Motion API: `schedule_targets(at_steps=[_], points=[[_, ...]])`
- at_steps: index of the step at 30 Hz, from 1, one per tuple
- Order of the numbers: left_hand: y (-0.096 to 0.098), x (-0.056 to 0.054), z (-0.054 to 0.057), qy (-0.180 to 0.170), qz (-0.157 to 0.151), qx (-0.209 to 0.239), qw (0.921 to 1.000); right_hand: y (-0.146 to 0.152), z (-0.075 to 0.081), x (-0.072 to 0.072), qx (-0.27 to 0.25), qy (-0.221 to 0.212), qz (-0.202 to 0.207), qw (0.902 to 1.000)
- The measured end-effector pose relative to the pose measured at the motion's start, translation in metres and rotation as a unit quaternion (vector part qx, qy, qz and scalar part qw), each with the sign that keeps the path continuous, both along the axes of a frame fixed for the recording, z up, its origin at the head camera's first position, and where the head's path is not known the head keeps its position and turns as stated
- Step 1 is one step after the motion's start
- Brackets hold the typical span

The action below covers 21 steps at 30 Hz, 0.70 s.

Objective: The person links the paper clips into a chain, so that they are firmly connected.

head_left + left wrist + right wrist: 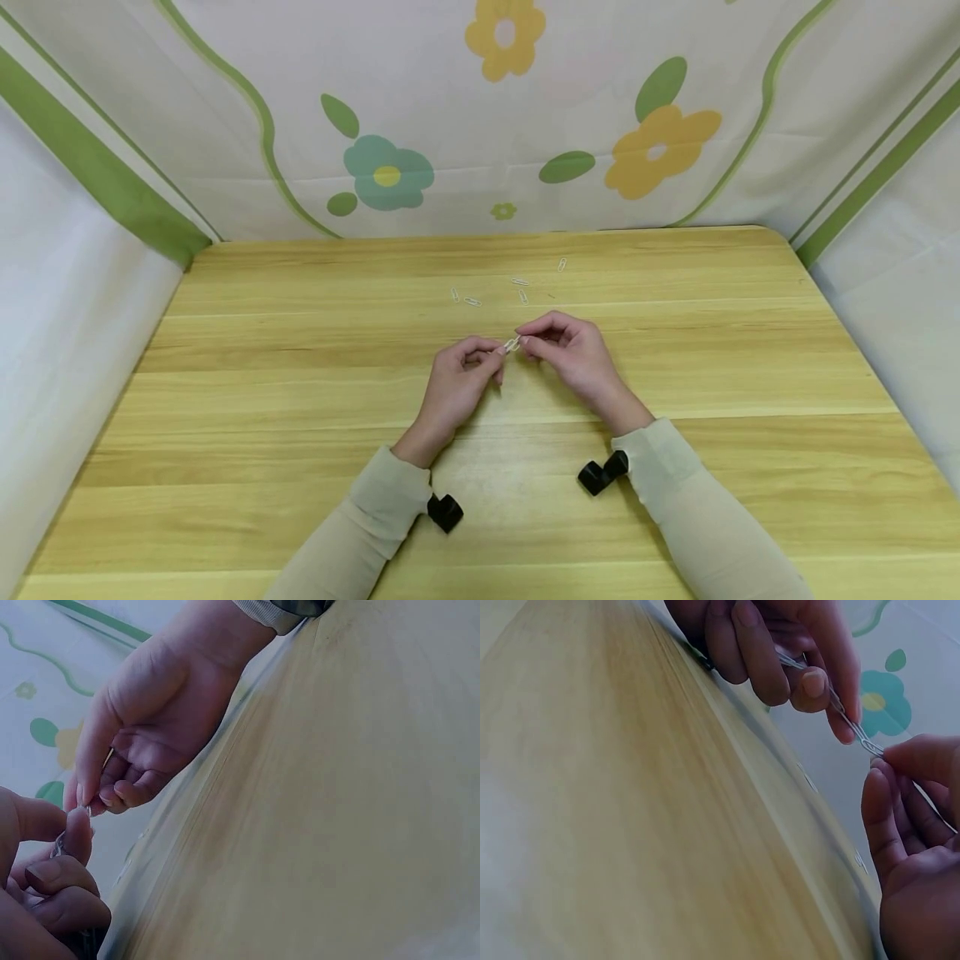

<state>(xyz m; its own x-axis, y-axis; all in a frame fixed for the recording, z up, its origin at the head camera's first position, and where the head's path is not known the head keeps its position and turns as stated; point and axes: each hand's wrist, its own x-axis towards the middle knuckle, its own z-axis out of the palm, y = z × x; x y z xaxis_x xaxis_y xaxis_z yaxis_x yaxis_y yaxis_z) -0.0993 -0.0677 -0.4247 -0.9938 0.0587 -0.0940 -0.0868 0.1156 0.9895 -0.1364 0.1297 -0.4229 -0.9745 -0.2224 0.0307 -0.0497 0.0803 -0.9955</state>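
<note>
White paper clips point(512, 344) bridge the fingertips of both hands above the middle of the table. My left hand point(459, 379) pinches one end between thumb and forefinger. In the right wrist view a short chain of linked paper clips point(865, 741) runs from the left fingers, with part of it passing behind them. The far end of that chain is pinched by the thumb and fingertips of my right hand point(581, 360). Fingertips cover the clip ends, so how the last clip joins cannot be told.
Several loose paper clips point(472, 302) lie on the wooden table point(300, 467) beyond the hands. A flowered curtain point(465, 167) hangs behind the table's back edge, and white cloth point(67, 317) hangs along the sides.
</note>
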Motion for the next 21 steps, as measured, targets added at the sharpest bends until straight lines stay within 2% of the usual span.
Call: schedule_targets(at_steps=[8, 21], points=[[0.0, 0.0003, 0.0009, -0.004, -0.001, 0.0, 1.0, 0.0002, -0.0011, 0.0006, 0.048, 0.026, 0.007, 0.9985], [0.0003, 0.0017, 0.0019, -0.011, 0.011, 0.0, 0.9999, -0.0003, -0.0011, 0.0025, 0.062, 0.047, 0.025, 0.9967]])
